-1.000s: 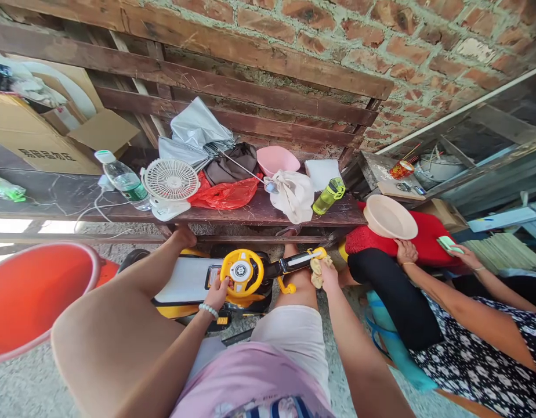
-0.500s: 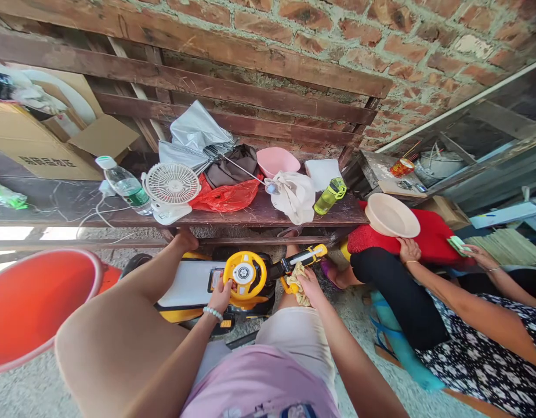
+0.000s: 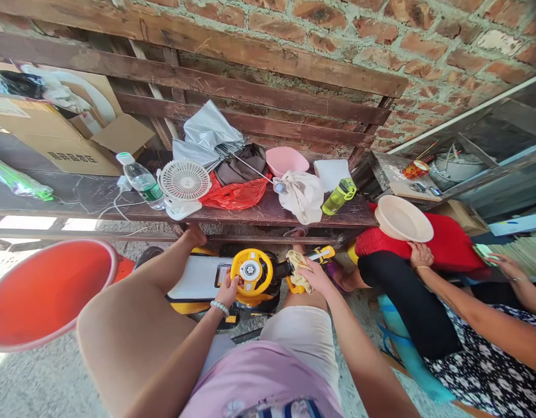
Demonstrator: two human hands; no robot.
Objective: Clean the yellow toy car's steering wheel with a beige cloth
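Between my bare legs stands a yellow and black ride-on toy with a white panel point(image 3: 194, 277). My left hand point(image 3: 227, 290) grips the lower left rim of its yellow steering wheel point(image 3: 250, 271). My right hand point(image 3: 311, 276) is wrapped in a crumpled beige cloth point(image 3: 297, 270), which it presses on the toy's black and yellow bar point(image 3: 315, 256). The bar's underside is hidden by the cloth and hand. A pale bead bracelet point(image 3: 220, 307) circles my left wrist.
An orange basin point(image 3: 46, 290) sits at the left. A wooden shelf point(image 3: 268, 217) ahead holds a white fan, bottles and bags. At the right, a seated person's hands point(image 3: 421, 254) rest on a red cushion beside a pale plate point(image 3: 404, 218).
My right hand and the cloth have shifted along the bar toward the steering wheel. The whole view has drifted slightly, and my left hand stays on the wheel.
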